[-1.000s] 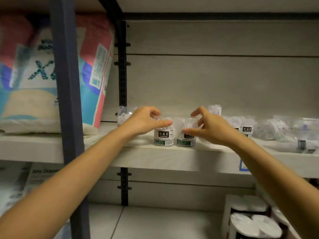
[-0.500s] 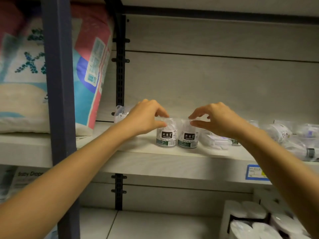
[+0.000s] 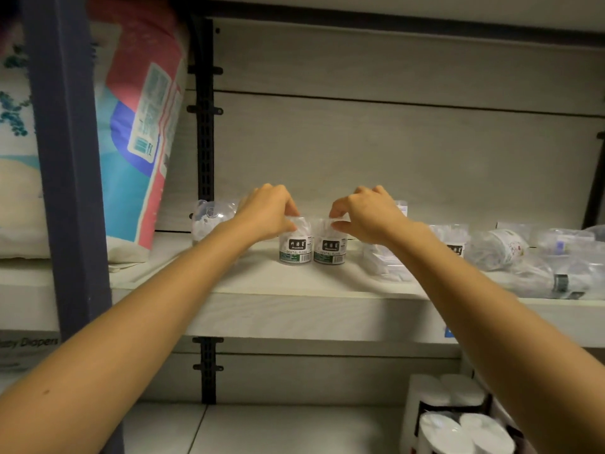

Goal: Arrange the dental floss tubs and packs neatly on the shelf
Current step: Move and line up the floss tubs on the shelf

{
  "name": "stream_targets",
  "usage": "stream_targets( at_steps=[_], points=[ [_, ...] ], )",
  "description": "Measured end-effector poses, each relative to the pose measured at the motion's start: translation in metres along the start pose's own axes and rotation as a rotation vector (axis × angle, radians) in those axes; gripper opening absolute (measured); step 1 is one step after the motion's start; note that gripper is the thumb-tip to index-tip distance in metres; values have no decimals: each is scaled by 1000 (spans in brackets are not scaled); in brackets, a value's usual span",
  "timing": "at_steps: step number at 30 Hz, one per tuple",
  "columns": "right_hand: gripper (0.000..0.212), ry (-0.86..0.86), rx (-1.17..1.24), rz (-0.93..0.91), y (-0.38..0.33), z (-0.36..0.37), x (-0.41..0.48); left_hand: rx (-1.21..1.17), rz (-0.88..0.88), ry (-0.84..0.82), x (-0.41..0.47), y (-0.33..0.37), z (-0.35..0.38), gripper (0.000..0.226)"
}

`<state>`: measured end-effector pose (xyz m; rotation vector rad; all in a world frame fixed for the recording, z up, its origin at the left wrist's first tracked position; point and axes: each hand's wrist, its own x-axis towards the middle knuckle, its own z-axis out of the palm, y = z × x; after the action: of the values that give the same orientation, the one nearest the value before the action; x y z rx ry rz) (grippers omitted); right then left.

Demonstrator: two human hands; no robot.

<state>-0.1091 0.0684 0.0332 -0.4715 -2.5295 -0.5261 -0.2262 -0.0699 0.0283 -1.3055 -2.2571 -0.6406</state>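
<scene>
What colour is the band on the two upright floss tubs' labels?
Green, under a black logo patch, on both floss tubs, seen in the head view.

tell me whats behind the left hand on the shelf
A clear tub lying at the back near the dark upright; the left hand and wrist cover its right part, so anything further behind cannot be seen.

The left hand [image 3: 266, 213] pinches the left tub [image 3: 295, 245]. The right hand [image 3: 370, 215] pinches the right tub [image 3: 329, 246]. Both tubs stand upright, touching, on the shelf [image 3: 294, 283].

two tubs [image 3: 312, 245] side by side on shelf [image 3: 294, 309]
</scene>
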Motion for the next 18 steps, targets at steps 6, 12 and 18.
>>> stream_targets(
  at_steps=[6,12,18],
  points=[
    [29,276,131,115,22,-31,-55,156,28,19,-13,12,-6,44],
    [17,205,352,314,102,-53,-132,-283,99,150,-53,49,-4,10],
    [16,-190,309,186,170,-56,-151,-421,146,-53,-80,115,13,9]
  ],
)
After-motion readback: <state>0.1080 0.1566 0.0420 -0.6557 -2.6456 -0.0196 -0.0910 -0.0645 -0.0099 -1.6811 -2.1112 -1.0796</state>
